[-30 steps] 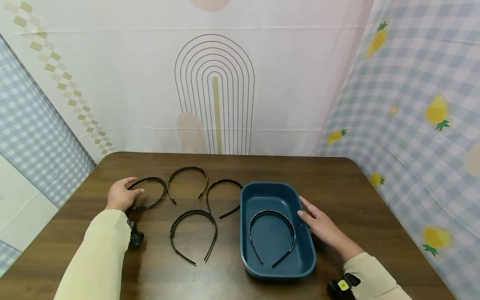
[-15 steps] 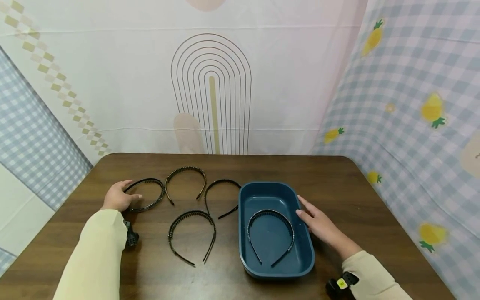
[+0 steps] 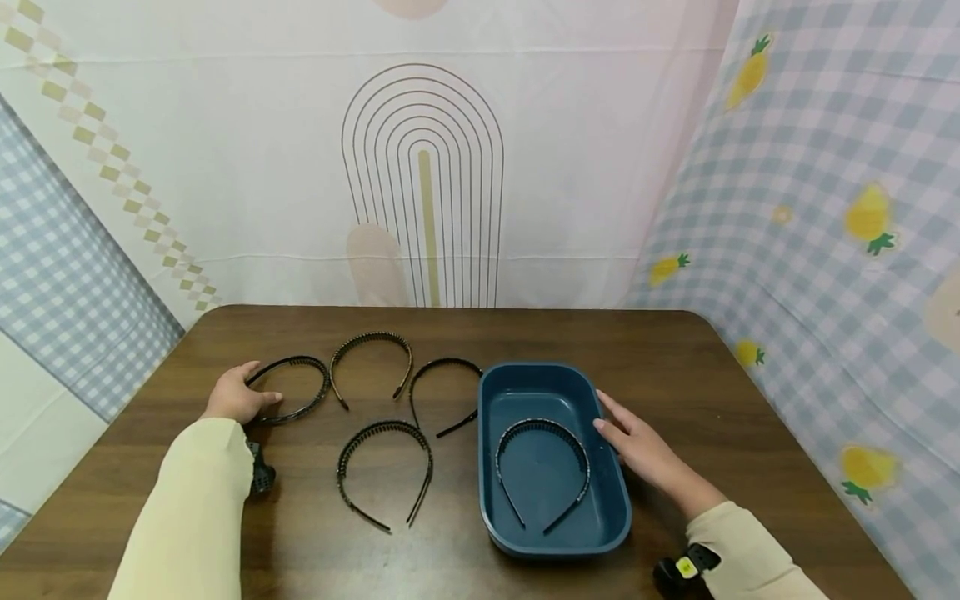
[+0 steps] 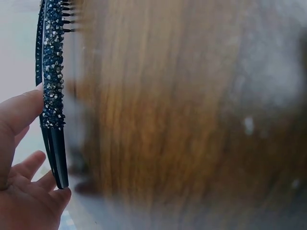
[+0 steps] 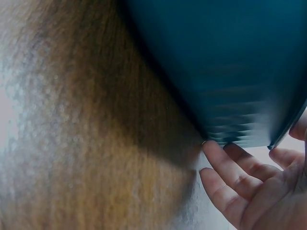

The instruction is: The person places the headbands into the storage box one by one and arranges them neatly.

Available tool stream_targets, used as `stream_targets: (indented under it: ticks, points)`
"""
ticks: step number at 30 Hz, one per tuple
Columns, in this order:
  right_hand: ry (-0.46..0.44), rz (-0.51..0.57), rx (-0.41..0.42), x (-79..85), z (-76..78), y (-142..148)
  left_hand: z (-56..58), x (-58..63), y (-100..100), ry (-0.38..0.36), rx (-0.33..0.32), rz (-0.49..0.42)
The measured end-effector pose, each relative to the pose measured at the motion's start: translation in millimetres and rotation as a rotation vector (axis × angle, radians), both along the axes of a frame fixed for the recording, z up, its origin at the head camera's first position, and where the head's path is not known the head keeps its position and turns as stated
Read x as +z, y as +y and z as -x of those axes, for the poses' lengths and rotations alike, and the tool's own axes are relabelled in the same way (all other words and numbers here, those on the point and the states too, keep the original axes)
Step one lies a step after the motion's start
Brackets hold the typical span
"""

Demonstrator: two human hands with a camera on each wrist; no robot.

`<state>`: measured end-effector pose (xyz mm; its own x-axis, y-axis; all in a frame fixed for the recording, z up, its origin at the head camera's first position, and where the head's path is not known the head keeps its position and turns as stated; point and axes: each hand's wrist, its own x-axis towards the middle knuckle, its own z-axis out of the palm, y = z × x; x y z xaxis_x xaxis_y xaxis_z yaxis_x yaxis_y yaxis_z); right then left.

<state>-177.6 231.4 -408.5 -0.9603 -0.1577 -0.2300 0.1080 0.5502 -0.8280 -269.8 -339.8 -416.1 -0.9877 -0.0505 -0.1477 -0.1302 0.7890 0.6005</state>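
My left hand [image 3: 238, 395] holds a dark headband [image 3: 303, 409] at the table's left, near its ends. In the left wrist view this headband [image 4: 53, 72] shows glittering stones, small comb teeth and a smooth black tip, with fingers on its side and by the tip. My right hand [image 3: 637, 437] rests against the right side of a blue plastic basin [image 3: 491, 492], thumb at the rim. The right wrist view shows its fingers [image 5: 230, 167] extended along the basin's outer wall. Inside the basin lies one stone-studded headband [image 3: 542, 424].
Between the left hand and the basin lie a gold-toned headband [image 3: 372, 337], a thin black headband [image 3: 450, 362] and a toothed dark headband [image 3: 386, 426]. All are on the brown wooden table [image 3: 315, 550]. A patterned white cloth [image 3: 570, 183] hangs behind the table.
The head view has shifted slightly. Both hands, the headbands and the basin keep nearly the same places on the table.
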Motion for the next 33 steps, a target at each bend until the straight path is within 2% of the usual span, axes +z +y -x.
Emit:
stream_targets:
  ticks: [9, 18, 26, 33]
  points:
    - [0.000, -0.008, -0.001, -0.6, 1.9, -0.4, 1.1, -1.6, -4.8, -0.007, 0.025, 0.045]
    - [-0.008, -0.025, -0.003, -1.8, 4.1, 0.5, -0.4, 2.6, -1.3, -0.043, 0.043, 0.040]
    - [-0.003, -0.040, -0.006, -1.1, 3.4, -0.2, -1.2, 1.9, -2.4, 0.048, 0.062, 0.103]
    - [-0.001, -0.046, -0.010, -0.2, 3.0, -0.8, -1.8, 0.7, -3.0, 0.098, 0.079, 0.099]
